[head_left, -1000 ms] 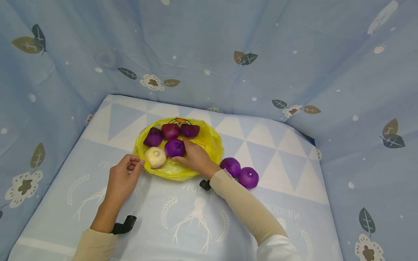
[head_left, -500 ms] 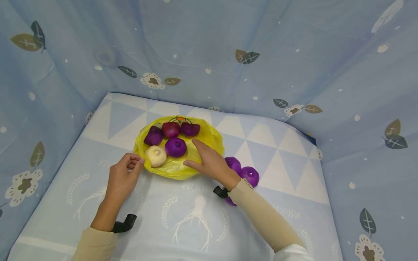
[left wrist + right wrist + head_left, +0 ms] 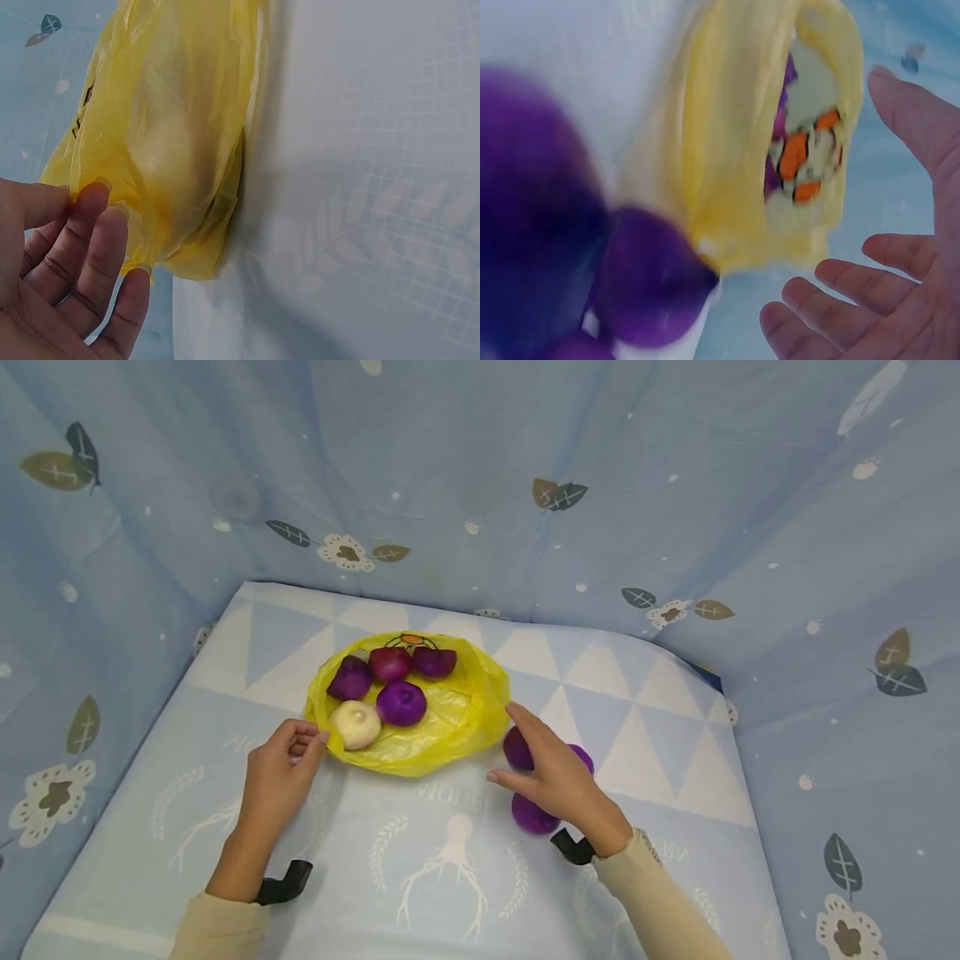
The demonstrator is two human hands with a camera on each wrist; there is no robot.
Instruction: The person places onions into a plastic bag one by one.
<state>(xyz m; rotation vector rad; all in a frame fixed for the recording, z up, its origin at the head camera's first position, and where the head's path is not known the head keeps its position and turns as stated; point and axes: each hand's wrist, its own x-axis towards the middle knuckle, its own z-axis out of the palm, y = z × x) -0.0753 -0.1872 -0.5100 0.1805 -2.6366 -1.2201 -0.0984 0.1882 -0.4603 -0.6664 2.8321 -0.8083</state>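
A yellow plastic bag point(image 3: 450, 735) lies spread with its mouth up on the table. Inside it sit several purple onions, one of them a round bright purple onion point(image 3: 402, 703), plus a cream-white onion point(image 3: 356, 725). My left hand point(image 3: 281, 768) pinches the bag's left rim between thumb and fingertips, as the left wrist view also shows. To the bag's right, my right hand point(image 3: 558, 772) hovers with spread fingers and holds nothing. Beneath and around it lie loose purple onions, including a front onion point(image 3: 534, 815); the hand partly hides the others. The right wrist view catches a pointed purple onion point(image 3: 649, 277) close up.
A patterned cloth covers the table point(image 3: 420, 860). Blue printed curtains point(image 3: 480, 468) enclose its back and sides. Black camera mounts point(image 3: 285, 883) are strapped at both wrists.
My right hand has let go of the round bright purple onion inside the bag and moved right and toward me, over the loose onions. The left hand keeps its place at the rim.
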